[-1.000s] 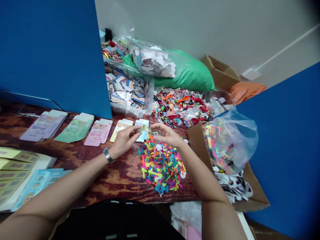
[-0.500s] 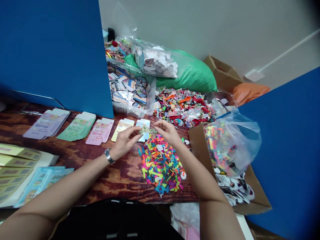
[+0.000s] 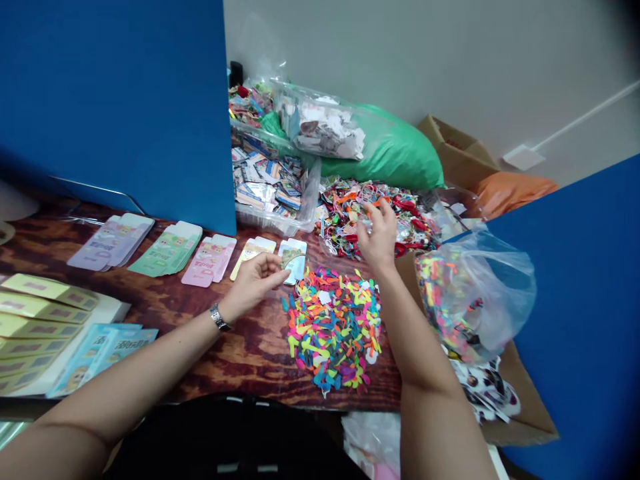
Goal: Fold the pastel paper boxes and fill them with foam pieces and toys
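My left hand [image 3: 257, 283] is closed, its fingertips pinching a small greenish piece [image 3: 291, 256] with a thin dark curved line like a cord; its kind is too small to make out. It hovers by the blue card packets [image 3: 296, 272], partly covering the yellow packets [image 3: 256, 248]. Over the near edge of a heap of colourful corded trinkets [image 3: 345, 210], my right hand [image 3: 379, 235] is open with fingers apart and bent. Between my forearms lies a pile of small bright balloon-like pieces [image 3: 335, 333].
Purple [image 3: 110, 243], green [image 3: 167, 250] and pink packets [image 3: 209, 261] line the table. Yellow boxes [image 3: 40, 310] stand at left. A clear bin of cards [image 3: 305, 200] sits behind. Blue panels [image 3: 120, 113] flank the table; a cardboard box [image 3: 535, 420] is at right.
My right hand has let go of the small greenish piece and moved up and right over the trinket heap. My left hand keeps the piece. The view has shifted slightly.
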`<action>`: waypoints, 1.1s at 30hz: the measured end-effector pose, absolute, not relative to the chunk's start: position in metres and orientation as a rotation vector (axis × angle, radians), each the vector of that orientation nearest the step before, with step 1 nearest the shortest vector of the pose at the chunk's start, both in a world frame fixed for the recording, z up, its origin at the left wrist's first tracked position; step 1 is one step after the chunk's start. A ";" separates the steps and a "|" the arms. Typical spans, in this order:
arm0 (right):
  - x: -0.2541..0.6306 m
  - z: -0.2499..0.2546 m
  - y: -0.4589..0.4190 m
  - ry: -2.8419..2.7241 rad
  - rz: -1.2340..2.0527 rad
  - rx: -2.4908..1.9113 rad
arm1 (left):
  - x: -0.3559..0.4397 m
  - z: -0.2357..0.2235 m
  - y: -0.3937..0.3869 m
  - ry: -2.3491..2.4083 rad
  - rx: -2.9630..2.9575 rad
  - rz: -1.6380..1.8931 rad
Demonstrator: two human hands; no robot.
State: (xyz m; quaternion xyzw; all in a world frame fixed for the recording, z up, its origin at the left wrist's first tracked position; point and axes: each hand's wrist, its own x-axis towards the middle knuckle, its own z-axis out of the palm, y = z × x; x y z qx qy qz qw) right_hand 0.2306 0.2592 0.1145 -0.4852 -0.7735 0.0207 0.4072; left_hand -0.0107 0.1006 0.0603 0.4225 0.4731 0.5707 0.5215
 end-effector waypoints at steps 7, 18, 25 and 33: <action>0.187 0.107 0.177 -2.196 1.065 -0.980 | -0.012 0.074 0.082 0.928 0.502 1.238; 0.177 0.123 0.124 -2.283 0.753 -1.133 | -0.018 0.085 0.037 0.828 0.330 1.150; 0.247 0.115 0.049 -2.292 0.572 -1.450 | -0.009 0.080 0.020 0.977 0.769 0.828; 0.383 0.129 -0.148 -1.810 1.000 -2.011 | 0.029 0.056 0.024 0.921 0.868 0.584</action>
